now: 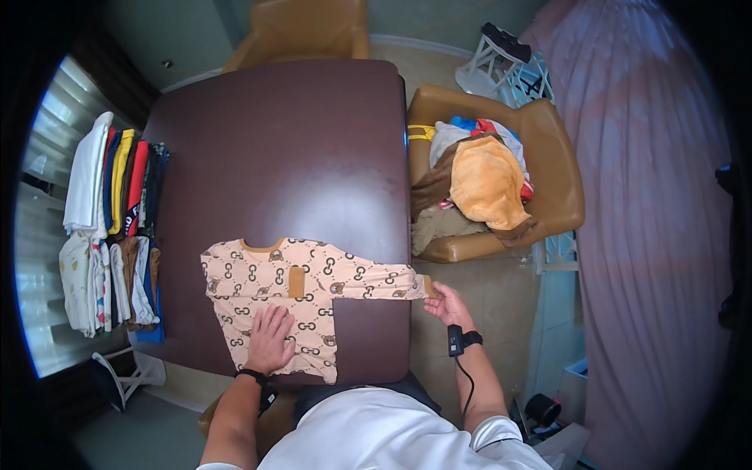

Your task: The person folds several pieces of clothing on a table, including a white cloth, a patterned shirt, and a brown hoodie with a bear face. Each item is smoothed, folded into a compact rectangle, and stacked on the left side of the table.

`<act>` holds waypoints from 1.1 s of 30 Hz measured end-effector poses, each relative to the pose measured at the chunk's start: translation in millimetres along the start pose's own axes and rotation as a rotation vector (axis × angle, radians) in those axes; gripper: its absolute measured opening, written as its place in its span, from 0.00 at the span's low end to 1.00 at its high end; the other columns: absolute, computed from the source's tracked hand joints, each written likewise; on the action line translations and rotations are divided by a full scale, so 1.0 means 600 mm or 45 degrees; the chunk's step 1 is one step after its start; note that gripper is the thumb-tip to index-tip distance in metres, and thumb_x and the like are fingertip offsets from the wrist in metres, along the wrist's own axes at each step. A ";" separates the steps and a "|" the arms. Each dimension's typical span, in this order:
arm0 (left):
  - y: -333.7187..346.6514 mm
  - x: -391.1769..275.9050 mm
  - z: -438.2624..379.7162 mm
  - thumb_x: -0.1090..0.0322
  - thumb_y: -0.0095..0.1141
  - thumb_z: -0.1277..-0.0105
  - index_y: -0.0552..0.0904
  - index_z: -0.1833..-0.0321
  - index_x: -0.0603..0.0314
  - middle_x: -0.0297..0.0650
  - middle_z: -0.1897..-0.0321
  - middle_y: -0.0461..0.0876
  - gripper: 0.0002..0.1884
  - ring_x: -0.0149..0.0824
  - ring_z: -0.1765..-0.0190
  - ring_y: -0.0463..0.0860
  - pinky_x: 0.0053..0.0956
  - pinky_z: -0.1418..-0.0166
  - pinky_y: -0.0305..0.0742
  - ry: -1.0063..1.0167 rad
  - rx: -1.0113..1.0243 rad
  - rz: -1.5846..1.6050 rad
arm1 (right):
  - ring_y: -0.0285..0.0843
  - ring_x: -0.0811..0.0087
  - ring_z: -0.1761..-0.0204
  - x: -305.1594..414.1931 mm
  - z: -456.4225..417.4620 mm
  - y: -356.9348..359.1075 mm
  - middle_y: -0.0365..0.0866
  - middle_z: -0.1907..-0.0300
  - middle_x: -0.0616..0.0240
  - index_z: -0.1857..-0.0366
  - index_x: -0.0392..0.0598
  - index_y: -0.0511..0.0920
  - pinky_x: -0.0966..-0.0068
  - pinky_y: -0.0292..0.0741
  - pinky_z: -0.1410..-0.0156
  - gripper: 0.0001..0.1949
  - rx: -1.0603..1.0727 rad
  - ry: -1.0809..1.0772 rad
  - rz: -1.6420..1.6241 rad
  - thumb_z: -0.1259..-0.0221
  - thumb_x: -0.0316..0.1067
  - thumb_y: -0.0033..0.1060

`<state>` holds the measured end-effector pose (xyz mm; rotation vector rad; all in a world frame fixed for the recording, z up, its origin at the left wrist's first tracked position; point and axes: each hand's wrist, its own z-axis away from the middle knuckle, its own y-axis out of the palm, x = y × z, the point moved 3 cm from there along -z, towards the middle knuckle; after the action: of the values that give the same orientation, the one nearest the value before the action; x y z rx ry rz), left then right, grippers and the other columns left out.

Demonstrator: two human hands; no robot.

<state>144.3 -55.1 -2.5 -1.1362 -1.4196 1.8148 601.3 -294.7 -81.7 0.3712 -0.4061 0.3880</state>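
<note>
A cream long-sleeved top [311,294] with a chain-and-bear print and tan trim lies spread near the front edge of the dark table. One of its sleeves is folded across the chest, its tan cuff showing near the middle. The other sleeve stretches out to the right, past the table's edge. My left hand [271,341] rests flat on the lower body of the top, fingers spread. Beyond the right edge of the table, my right hand [447,302] pinches the tan cuff of the outstretched sleeve.
Stacks of folded clothes [111,182] stand along the left side of the table [264,129]. On a tan armchair [558,170] to the right lies a loose heap of clothes [487,182]. Another tan chair [308,29] stands behind the far edge. A pink curtain [640,235] hangs at far right.
</note>
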 end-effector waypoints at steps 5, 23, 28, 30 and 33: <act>-0.011 -0.004 -0.005 0.52 0.66 0.32 0.79 0.21 0.53 0.47 0.15 0.72 0.36 0.54 0.11 0.63 0.62 0.07 0.50 -0.003 -0.010 0.018 | 0.85 0.66 0.59 -0.035 -0.025 0.044 0.86 0.58 0.63 0.41 0.48 0.81 0.62 0.86 0.53 0.15 -0.015 0.112 -0.088 0.23 0.38 0.73; -0.074 -0.005 0.034 0.52 0.72 0.38 0.77 0.20 0.60 0.54 0.15 0.71 0.42 0.58 0.10 0.62 0.58 0.06 0.48 0.037 -0.131 0.457 | 0.88 0.69 0.59 0.061 0.176 0.118 0.93 0.53 0.65 0.45 0.51 0.85 0.68 0.82 0.54 0.09 0.095 -0.688 -0.437 0.22 0.36 0.72; -0.095 -0.026 0.123 0.62 0.72 0.43 0.86 0.39 0.59 0.46 0.39 0.83 0.27 0.51 0.34 0.81 0.49 0.27 0.72 0.185 -0.234 0.356 | 0.89 0.67 0.56 0.053 0.223 0.180 0.93 0.51 0.64 0.45 0.52 0.84 0.65 0.83 0.52 0.07 0.203 -0.767 -0.368 0.19 0.36 0.69; -0.075 -0.018 0.156 0.67 0.70 0.42 0.86 0.47 0.58 0.44 0.47 0.82 0.19 0.49 0.40 0.81 0.46 0.32 0.74 0.148 -0.238 0.276 | 0.89 0.67 0.55 0.049 0.238 0.218 0.92 0.51 0.63 0.46 0.52 0.83 0.65 0.83 0.52 0.07 0.282 -0.787 -0.342 0.19 0.36 0.69; -0.064 -0.003 0.181 0.71 0.67 0.41 0.84 0.59 0.57 0.41 0.59 0.79 0.08 0.47 0.50 0.81 0.43 0.41 0.76 0.134 -0.285 0.221 | 0.86 0.69 0.55 0.040 0.259 0.290 0.91 0.51 0.65 0.45 0.53 0.84 0.67 0.81 0.54 0.07 0.313 -0.807 -0.278 0.19 0.37 0.68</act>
<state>47.8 -98.1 43.2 -1.4874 -1.5309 1.7127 498.9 -203.3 108.2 0.7763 -0.9306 0.0958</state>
